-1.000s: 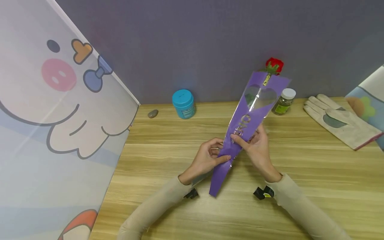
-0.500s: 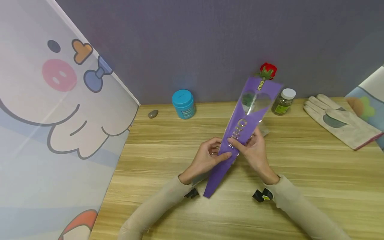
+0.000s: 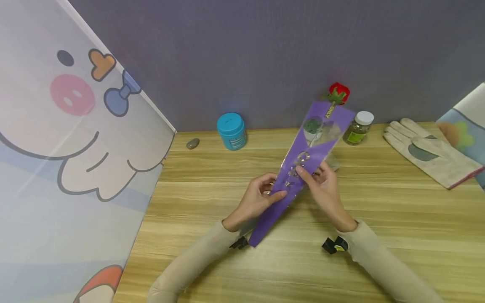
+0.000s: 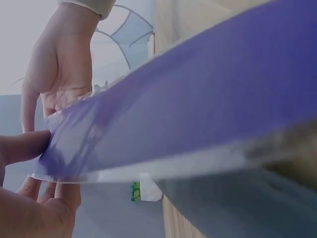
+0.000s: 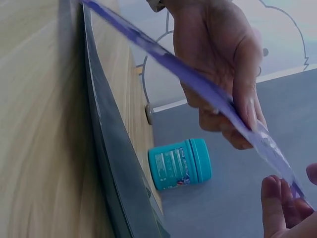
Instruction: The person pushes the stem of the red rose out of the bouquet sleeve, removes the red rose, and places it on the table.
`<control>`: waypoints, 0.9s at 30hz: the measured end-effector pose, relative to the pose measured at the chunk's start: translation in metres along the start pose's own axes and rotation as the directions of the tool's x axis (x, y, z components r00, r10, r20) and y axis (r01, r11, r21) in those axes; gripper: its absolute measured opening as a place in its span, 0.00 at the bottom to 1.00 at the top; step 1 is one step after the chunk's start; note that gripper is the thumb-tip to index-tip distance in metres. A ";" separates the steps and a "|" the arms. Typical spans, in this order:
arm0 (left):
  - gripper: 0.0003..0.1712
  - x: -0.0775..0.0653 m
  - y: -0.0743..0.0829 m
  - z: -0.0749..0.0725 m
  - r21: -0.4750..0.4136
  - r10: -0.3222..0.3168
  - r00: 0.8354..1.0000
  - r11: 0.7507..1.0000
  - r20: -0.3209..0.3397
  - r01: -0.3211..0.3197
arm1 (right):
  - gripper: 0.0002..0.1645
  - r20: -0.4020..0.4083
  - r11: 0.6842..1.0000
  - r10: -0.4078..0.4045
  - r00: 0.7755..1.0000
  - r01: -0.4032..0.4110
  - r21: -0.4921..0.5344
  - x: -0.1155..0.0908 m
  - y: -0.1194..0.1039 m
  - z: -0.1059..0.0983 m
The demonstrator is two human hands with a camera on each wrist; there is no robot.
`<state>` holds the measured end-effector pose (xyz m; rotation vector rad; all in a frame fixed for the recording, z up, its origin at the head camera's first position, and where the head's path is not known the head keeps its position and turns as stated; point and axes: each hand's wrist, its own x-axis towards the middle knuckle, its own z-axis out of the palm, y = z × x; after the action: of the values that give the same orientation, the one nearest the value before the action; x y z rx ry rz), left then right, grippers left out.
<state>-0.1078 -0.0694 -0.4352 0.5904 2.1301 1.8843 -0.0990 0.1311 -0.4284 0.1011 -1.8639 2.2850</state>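
Note:
A purple flower sleeve (image 3: 322, 146) with a heart-shaped clear window slants up to the right above the table. From its wide upper end sticks a red rose (image 3: 339, 92); most of the stem is hidden. My left hand (image 3: 255, 198) pinches the sleeve's lower left edge, thumb in front and fingers behind. Farther up, my right hand (image 3: 325, 187) grips the right edge with its thumb (image 3: 303, 173) on the gold lettering. Beneath it, a long dark grey sheet (image 5: 116, 153) shows in the right wrist view, mostly covered by the sleeve in the head view.
At the back stand a blue lidded tub (image 3: 231, 131) and a white-capped jar (image 3: 358, 128). A grey stone (image 3: 193, 143) lies left, work gloves (image 3: 432, 151) right. A small potted plant (image 3: 313, 127) shows through the heart window. A grey wall closes off the back.
The sleeve and rose have come down and left, the narrow end swinging left. The left hand has shifted slightly left; the right thumb now presses a little higher along the lettering.

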 end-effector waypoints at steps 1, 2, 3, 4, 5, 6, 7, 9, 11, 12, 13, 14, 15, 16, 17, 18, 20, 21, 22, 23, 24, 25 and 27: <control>0.21 0.000 0.000 -0.001 -0.011 -0.002 1.000 1.000 0.006 0.002 | 0.19 -0.001 1.000 0.003 1.000 -0.003 -0.012 0.000 -0.001 -0.001; 0.22 0.000 0.001 -0.002 -0.019 -0.005 1.000 1.000 0.013 0.005 | 0.18 -0.005 1.000 0.009 1.000 -0.009 -0.027 0.001 -0.001 -0.002; 0.23 0.000 0.002 -0.003 -0.027 -0.008 1.000 1.000 0.020 0.008 | 0.17 -0.001 0.999 0.015 1.000 -0.015 -0.036 0.001 -0.002 -0.003; 0.24 0.000 0.002 -0.004 -0.031 -0.009 1.000 0.999 0.025 0.010 | 0.16 0.003 0.999 0.020 1.000 -0.020 -0.045 0.001 -0.003 -0.004; 0.25 -0.001 0.002 -0.005 -0.036 -0.010 0.999 0.999 0.031 0.011 | 0.16 0.007 0.998 0.024 1.000 -0.023 -0.053 0.001 -0.003 -0.005; 0.26 -0.001 0.002 -0.006 -0.036 -0.011 0.999 0.999 0.035 0.012 | 0.16 0.012 0.998 0.030 0.999 -0.029 -0.062 0.001 -0.004 -0.006; 0.26 -0.001 0.002 -0.007 -0.038 -0.011 0.999 0.999 0.039 0.013 | 0.16 0.017 0.997 0.036 0.999 -0.035 -0.064 0.002 -0.005 -0.007; 0.26 -0.003 0.002 -0.009 -0.039 -0.012 0.999 0.999 0.042 0.014 | 0.17 0.021 0.996 0.052 0.998 -0.051 -0.068 0.002 -0.007 -0.011; 0.26 -0.004 0.001 -0.011 -0.038 -0.010 0.999 0.999 0.043 0.012 | 0.18 0.019 0.997 0.056 0.998 -0.055 -0.054 0.003 -0.009 -0.015; 0.26 -0.005 0.001 -0.012 -0.035 -0.007 0.999 0.999 0.043 0.009 | 0.17 0.020 0.998 0.060 0.998 -0.059 -0.035 0.004 -0.010 -0.017; 0.26 -0.006 0.001 -0.013 -0.029 -0.004 0.999 1.000 0.042 0.005 | 0.17 0.018 0.998 0.058 0.998 -0.058 -0.011 0.005 -0.010 -0.019; 0.26 -0.006 0.001 -0.015 -0.023 -0.001 0.999 1.000 0.043 0.002 | 0.16 0.015 0.998 0.057 0.998 -0.057 0.012 0.006 -0.011 -0.021; 0.26 -0.007 0.001 -0.016 -0.016 0.002 0.999 1.000 0.044 -0.002 | 0.15 0.011 0.998 0.051 0.999 -0.052 0.038 0.007 -0.012 -0.023; 0.26 -0.007 0.001 -0.018 -0.009 0.006 0.999 1.000 0.046 -0.006 | 0.14 0.008 0.997 0.043 0.999 -0.044 0.066 0.008 -0.012 -0.026; 0.26 -0.008 0.000 -0.019 -0.001 0.012 0.999 1.000 0.047 -0.012 | 0.12 0.004 0.995 0.040 0.999 -0.040 0.086 0.009 -0.013 -0.028; 0.25 -0.008 0.000 -0.021 0.007 0.015 0.999 1.000 0.049 -0.015 | 0.12 0.004 0.993 0.034 0.999 -0.034 0.112 0.010 -0.014 -0.032; 0.25 -0.010 0.000 -0.024 0.021 0.022 0.998 1.000 0.052 -0.023 | 0.12 0.002 0.986 0.027 1.000 -0.027 0.167 0.014 -0.016 -0.038; 0.25 -0.010 0.000 -0.025 0.028 0.026 0.998 0.999 0.053 -0.028 | 0.12 0.000 0.982 0.024 1.000 -0.023 0.190 0.016 -0.018 -0.042; 0.25 -0.011 0.000 -0.027 0.037 0.030 0.998 0.999 0.053 -0.032 | 0.12 0.000 0.978 0.021 1.000 -0.021 0.207 0.019 -0.020 -0.046; 0.25 -0.011 0.000 -0.028 0.045 0.033 0.998 0.998 0.055 -0.036 | 0.11 -0.003 0.973 0.022 1.000 -0.021 0.231 0.021 -0.022 -0.050; 0.25 -0.012 0.000 -0.028 0.050 0.034 0.998 0.998 0.057 -0.037 | 0.11 -0.002 0.967 0.023 1.000 -0.022 0.253 0.024 -0.024 -0.054; 0.25 -0.013 0.001 -0.029 0.057 0.034 0.998 0.998 0.060 -0.038 | 0.11 -0.004 0.961 0.023 1.000 -0.021 0.274 0.027 -0.027 -0.058; 0.25 -0.014 0.001 -0.031 0.067 0.032 0.997 0.997 0.069 -0.036 | 0.12 -0.012 0.952 0.017 1.000 -0.013 0.307 0.032 -0.033 -0.066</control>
<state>-0.1088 -0.1028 -0.4312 0.6988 2.1621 1.7878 -0.1197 0.2053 -0.4052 0.1139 -1.4919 2.5610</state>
